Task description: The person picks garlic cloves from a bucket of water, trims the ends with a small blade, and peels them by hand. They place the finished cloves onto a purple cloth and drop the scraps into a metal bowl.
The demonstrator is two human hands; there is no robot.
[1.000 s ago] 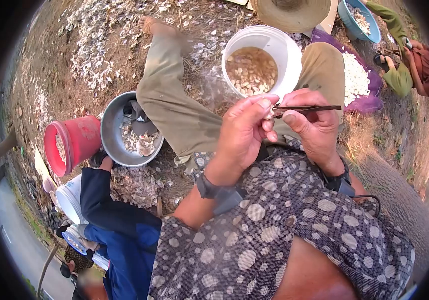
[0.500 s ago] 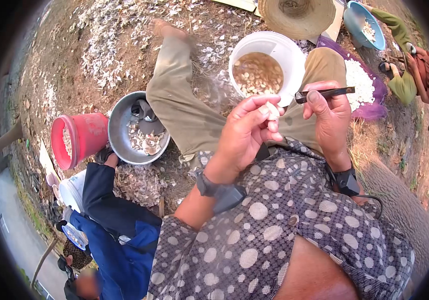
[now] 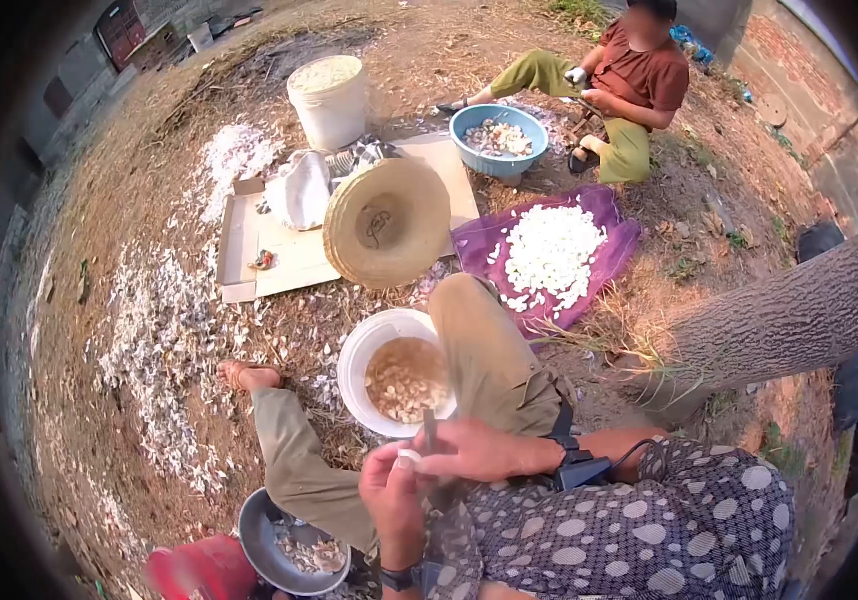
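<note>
My left hand pinches a small white clove between thumb and fingers. Touching it from the right, my right hand holds a thin dark blade that points up by the clove. Both hands hover over my lap, just in front of a white bucket of soaking brownish cloves that stands between my legs. Beyond my right knee, a purple cloth carries a heap of peeled white cloves.
A straw hat lies on cardboard. Farther off, a seated person works beside a blue basin, and a full white bucket stands by. A metal bowl and red bucket sit lower left. A tree trunk lies to the right. Peels litter the ground.
The view has tilted up and away, so my hands now sit low in the frame. My right hand with the blade has come back against the clove in my left hand.
</note>
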